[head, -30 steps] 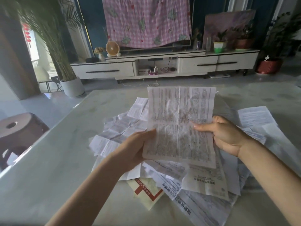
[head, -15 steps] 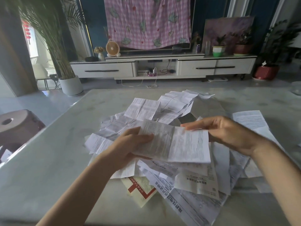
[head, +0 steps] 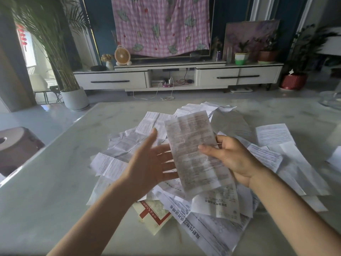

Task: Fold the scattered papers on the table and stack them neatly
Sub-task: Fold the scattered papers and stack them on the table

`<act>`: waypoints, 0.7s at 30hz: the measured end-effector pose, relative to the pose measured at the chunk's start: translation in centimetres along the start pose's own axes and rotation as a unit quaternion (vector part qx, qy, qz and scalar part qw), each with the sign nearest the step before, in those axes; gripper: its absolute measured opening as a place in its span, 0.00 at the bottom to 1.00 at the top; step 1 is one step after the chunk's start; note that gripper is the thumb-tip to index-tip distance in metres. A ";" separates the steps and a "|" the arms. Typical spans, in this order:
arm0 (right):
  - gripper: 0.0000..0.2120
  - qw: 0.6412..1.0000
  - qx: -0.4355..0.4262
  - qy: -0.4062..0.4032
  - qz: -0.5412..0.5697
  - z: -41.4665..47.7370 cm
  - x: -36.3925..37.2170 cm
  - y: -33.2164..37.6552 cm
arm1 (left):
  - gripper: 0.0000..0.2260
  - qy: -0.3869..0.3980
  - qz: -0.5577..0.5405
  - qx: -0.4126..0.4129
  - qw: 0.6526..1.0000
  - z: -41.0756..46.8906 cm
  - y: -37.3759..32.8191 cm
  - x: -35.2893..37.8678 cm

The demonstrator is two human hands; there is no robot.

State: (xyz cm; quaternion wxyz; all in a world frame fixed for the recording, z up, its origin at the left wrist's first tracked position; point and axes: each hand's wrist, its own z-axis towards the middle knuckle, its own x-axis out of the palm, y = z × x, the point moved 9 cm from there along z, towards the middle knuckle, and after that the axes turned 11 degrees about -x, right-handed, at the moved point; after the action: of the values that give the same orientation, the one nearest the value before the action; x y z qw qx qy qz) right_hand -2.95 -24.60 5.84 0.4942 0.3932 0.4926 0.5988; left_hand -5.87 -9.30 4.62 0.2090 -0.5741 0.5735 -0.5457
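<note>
Showing creases, the printed paper stands narrow; perhaps folded lengthwise.

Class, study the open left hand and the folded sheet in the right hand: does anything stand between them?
Nothing visible does. The left hand has straight fingers that reach the left edge of the folded sheet. The right hand pinches that sheet above the pile of loose papers. No other object lies between palm and sheet.
</note>
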 end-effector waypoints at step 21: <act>0.19 0.994 0.023 0.029 0.099 -1.3 2.1 0.7 | 0.10 -0.120 -0.022 0.059 0.991 -0.5 0.2 -1.0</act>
State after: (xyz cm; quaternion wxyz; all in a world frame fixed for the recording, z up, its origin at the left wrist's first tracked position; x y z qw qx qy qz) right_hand -4.78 -22.87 6.25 0.4085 0.4337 0.4790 0.6446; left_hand -6.14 -8.26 4.20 0.2979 -0.6346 0.4985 -0.5099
